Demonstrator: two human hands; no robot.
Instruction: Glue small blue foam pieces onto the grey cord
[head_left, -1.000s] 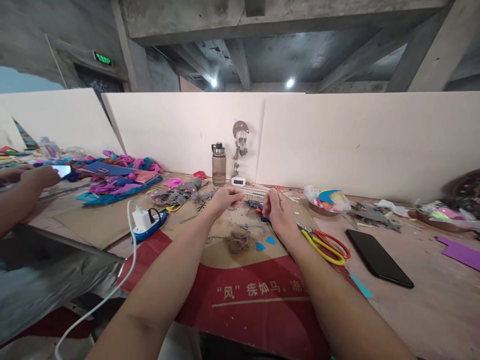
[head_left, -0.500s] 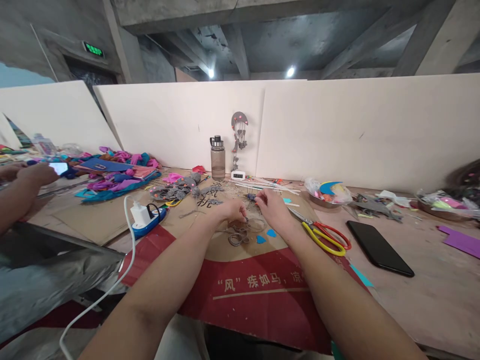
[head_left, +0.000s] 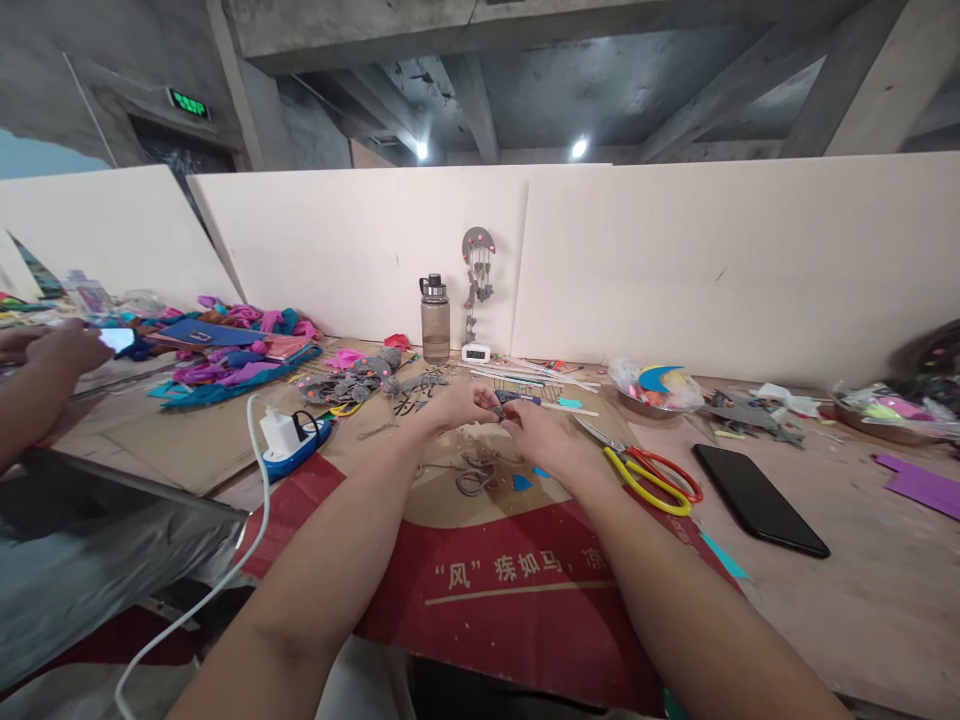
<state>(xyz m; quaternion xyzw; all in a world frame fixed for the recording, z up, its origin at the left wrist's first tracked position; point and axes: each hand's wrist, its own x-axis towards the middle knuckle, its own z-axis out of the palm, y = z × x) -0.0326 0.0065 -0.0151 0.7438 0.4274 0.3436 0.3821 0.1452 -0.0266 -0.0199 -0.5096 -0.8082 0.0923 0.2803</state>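
My left hand and my right hand meet above the red and brown cardboard sheet, fingertips pinched together on a small grey craft piece. What exactly that piece is, I cannot make out. Under the hands lie grey cut-out shapes and small blue heart pieces. A dark blue object lies just beyond the fingers.
Yellow and red scissors and a black phone lie to the right. A water bottle, a small clock and a grey hanging mobile stand at the white back board. A power strip with charger sits left. Another person's hand holds a phone far left.
My hands dropped toward the grey cut-outs, then rose again and drew close, fingertips now pinched together on a small grey piece. The view shifted slightly.
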